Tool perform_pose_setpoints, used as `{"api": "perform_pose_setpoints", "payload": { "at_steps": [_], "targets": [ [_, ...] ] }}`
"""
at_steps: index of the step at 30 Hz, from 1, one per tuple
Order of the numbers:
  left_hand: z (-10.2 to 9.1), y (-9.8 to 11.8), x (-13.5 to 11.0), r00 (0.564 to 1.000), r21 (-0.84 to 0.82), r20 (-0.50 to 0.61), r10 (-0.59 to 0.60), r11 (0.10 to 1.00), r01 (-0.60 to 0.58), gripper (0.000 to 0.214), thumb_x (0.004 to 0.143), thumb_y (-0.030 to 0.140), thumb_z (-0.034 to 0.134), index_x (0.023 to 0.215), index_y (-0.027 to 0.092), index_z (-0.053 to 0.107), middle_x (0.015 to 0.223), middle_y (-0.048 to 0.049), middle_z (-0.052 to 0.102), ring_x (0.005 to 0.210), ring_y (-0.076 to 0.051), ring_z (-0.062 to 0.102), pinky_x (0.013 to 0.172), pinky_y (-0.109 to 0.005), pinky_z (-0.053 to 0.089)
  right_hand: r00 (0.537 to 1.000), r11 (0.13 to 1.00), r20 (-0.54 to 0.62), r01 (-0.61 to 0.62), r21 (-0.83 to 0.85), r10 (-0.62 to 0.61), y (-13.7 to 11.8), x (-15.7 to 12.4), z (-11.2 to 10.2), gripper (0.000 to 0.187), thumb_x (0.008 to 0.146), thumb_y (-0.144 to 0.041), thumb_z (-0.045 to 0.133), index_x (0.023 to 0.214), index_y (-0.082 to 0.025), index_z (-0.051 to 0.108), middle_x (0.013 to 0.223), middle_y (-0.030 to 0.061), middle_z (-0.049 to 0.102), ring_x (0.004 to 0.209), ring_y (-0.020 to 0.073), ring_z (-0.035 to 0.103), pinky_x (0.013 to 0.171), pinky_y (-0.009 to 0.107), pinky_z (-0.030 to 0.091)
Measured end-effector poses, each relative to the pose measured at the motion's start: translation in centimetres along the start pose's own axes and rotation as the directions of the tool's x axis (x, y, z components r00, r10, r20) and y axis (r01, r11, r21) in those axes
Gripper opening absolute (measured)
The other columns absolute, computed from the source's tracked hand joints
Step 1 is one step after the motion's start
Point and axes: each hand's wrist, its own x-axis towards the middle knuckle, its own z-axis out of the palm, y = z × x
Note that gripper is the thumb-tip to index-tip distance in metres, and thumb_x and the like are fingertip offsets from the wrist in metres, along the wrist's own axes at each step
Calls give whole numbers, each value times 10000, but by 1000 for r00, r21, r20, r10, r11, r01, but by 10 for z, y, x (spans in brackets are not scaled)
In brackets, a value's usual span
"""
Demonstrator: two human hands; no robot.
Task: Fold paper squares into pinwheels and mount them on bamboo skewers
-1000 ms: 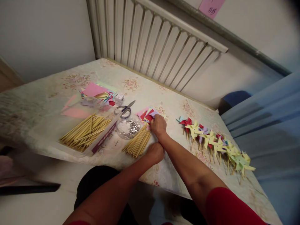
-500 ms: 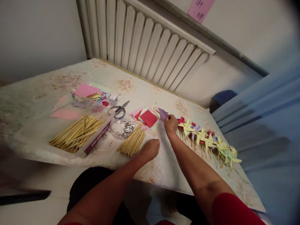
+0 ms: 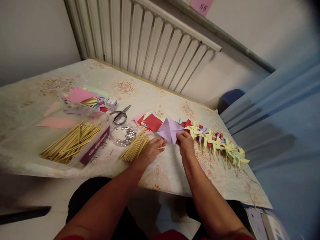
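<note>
My right hand [image 3: 185,142] pinches the right corner of a purple paper square [image 3: 170,130], which has slits cut in from its corners and is held up above the table. Just left of the paper, my left hand [image 3: 152,149] is open, fingers apart and pointing toward it; nothing shows in them. Beside that hand lies a bundle of thin wooden sticks [image 3: 135,146]. Behind the purple square is a stack of coloured paper squares [image 3: 152,122], a red one on top. To the right, a row of finished paper pinwheels [image 3: 217,142] on sticks lies along the table.
A clear plastic box [image 3: 75,165] of sticks stands at left. A round clear dish of silvery pins [image 3: 130,135], scissors [image 3: 120,116], a small white box [image 3: 111,102] and more paper [image 3: 81,95] lie near it. A radiator [image 3: 150,43] runs behind; a blue curtain [image 3: 280,126] hangs at right.
The purple square has come toward my left hand and now faces up more. My left hand has gone from closed to spread. The view has shifted slightly to the right.
</note>
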Motion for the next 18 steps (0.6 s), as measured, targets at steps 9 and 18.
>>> {"api": "perform_pose_setpoints", "payload": {
  "at_steps": [9,18],
  "targets": [
    [6,-2,5,989,-156,-1,147,977,-146,445,683,195,717,1110,176,594,1080,-61,671,975,-184,628,847,-327,490,996,993,33,-84,83,82,23,-27,14,200,600,-296,668,600,-190,499,533,-79,483,486,78,448,511,226,424],
    [10,0,8,968,-156,-89,234,957,-246,519,639,155,717,1141,151,582,1031,-52,702,1007,-218,643,922,-366,480,994,996,53,-91,8,91,34,-38,20,165,632,-306,668,685,-174,584,541,-71,521,501,91,497,531,232,429]
  ]
}}
